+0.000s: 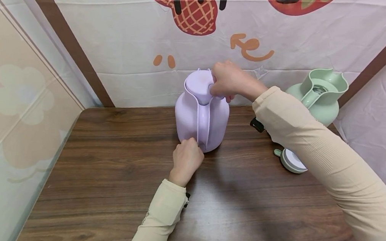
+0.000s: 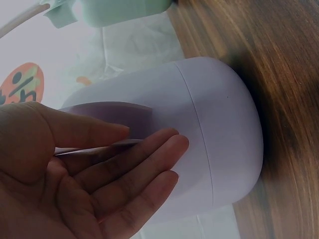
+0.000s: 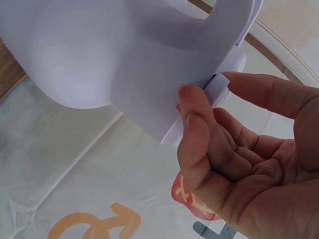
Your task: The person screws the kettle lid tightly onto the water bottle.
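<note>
A lilac thermos jug (image 1: 185, 115) stands upright at the back of the table, its lid (image 1: 197, 85) seated in the collar. My left hand (image 1: 187, 160) is at the lower part of the jug's handle (image 1: 204, 121). In the left wrist view, the thumb lies on one side of that handle and the bent fingers on the other. At the lid's right side, my right hand (image 1: 228, 80) pinches a small tab (image 3: 217, 88) between thumb and fingers. The right wrist view shows this tab at the collar's rim.
To the right, partly behind my right sleeve, stands a pale green jug (image 1: 328, 109) with an uncovered mouth. Its round green-and-white lid (image 1: 291, 161) lies on the brown wooden table (image 1: 115, 173). A printed cloth (image 1: 126, 65) hangs close behind the jugs.
</note>
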Available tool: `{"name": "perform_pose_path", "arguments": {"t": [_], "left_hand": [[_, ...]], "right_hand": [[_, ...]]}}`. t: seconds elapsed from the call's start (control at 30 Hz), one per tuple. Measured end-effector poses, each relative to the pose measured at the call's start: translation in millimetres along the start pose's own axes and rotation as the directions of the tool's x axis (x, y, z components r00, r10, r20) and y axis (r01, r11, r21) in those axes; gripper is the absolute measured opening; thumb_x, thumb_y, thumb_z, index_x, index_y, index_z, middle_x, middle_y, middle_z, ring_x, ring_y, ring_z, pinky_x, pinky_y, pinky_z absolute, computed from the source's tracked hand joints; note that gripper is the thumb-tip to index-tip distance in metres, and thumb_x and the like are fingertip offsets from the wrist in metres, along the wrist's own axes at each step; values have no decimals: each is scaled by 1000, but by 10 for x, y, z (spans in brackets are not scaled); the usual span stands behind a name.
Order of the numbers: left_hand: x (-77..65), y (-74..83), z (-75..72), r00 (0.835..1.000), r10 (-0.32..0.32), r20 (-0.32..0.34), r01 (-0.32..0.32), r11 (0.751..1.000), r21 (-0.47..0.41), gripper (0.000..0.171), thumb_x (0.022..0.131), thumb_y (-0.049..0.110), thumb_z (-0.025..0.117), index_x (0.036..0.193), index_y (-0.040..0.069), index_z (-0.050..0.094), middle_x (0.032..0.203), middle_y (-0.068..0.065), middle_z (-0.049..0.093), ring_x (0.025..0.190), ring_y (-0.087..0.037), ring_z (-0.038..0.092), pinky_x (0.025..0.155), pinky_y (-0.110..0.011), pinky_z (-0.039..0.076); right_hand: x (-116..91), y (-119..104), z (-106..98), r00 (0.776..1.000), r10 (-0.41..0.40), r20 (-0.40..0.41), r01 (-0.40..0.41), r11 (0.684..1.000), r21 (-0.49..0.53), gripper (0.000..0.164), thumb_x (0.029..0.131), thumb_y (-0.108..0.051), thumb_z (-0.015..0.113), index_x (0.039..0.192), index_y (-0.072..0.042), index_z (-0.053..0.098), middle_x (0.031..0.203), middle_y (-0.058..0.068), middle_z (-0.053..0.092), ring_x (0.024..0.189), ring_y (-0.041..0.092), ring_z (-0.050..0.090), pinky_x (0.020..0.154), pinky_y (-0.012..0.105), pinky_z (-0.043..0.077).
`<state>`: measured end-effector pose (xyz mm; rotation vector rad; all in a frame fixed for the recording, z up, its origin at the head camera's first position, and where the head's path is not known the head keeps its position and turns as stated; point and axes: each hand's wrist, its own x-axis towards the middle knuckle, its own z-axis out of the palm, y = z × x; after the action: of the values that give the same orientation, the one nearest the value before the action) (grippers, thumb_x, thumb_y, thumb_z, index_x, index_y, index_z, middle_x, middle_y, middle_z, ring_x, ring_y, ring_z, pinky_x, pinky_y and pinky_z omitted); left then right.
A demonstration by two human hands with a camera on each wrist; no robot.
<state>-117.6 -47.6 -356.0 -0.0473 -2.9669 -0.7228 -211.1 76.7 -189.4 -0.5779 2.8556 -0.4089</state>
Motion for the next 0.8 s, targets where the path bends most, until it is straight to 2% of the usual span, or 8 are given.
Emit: {"name": "perform_pose_path", "arguments": {"t": [0.8], "left_hand": [[-14, 11, 2, 1000, 8, 3, -8, 1000, -7, 16, 77, 1, 52, 63, -1, 59, 68, -19, 62, 63, -37, 61, 52, -45, 47]], "right_hand": [[-25, -5, 19, 1000, 1, -13, -1, 1000, 10, 14, 72, -2, 50, 57, -2, 52, 52, 7, 54, 43, 19, 58, 39, 21, 37]]}}
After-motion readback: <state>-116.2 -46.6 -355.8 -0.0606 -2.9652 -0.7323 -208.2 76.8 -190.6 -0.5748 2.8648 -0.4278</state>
